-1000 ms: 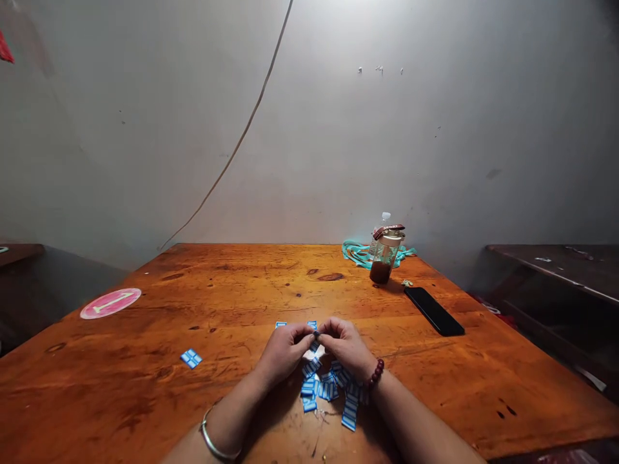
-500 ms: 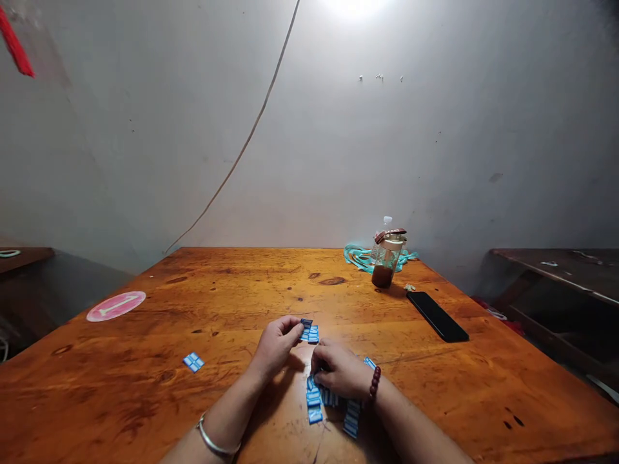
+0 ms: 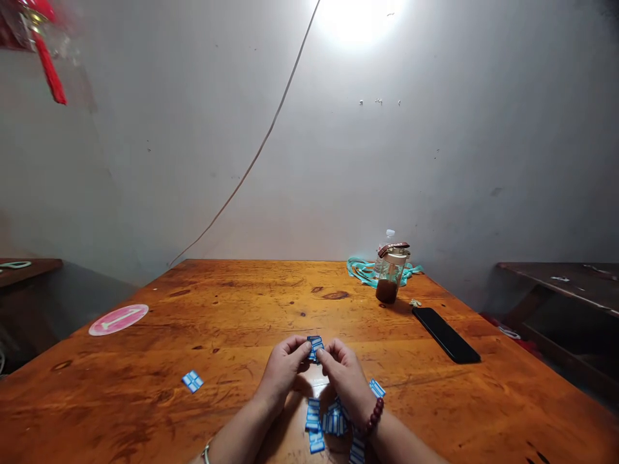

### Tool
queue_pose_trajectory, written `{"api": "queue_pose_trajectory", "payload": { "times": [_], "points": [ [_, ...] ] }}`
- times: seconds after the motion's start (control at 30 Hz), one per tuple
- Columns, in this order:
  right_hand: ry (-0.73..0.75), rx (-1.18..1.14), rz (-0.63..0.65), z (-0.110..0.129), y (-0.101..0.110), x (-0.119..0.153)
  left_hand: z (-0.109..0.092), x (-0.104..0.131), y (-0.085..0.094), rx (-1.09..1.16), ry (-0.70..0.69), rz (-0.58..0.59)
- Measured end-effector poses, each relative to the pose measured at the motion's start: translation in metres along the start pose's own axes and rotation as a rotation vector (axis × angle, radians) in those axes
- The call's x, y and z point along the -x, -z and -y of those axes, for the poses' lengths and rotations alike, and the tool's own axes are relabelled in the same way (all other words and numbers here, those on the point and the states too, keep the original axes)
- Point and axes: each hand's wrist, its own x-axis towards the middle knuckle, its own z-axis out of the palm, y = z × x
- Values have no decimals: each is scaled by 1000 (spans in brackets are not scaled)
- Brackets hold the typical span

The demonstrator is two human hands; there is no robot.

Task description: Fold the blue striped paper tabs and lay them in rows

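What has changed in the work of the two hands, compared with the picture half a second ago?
The right hand has moved forward from the pile of pieces to the left hand, and now also grips the held blue-and-white pieces. The left hand still holds them. The phone and bottle stayed in place.

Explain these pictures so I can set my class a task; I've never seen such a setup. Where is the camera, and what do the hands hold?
There is no machine here, just a person's bare hands. Every picture comes from one camera worn on the head, looking forward and down. The left hand and right hand together pinch small blue-and-white pieces above a wooden table. Loose pieces lie nearer the camera, partly hidden by the right hand. Farther back are a phone, a bottle and a turquoise ribbon.
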Motion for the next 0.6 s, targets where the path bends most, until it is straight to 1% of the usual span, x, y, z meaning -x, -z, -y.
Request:
{"api": "queue_pose_trajectory", "payload": {
  "times": [0.07, 0.13, 0.27, 0.43, 0.6],
  "points": [
    [31, 66, -20, -5, -1, 0, 1, 1, -2, 50, 24, 19],
    [32, 124, -24, -8, -2, -1, 0, 2, -3, 79, 48, 34],
    [86, 231, -22, -10, -1, -2, 0, 2, -4, 81, 82, 32],
    [141, 325, 14, -11, 0, -1, 1, 1, -4, 85, 79, 29],
    [162, 442, 10, -11, 2, 1, -1, 4, -6, 59, 51, 39]
  ]
}}
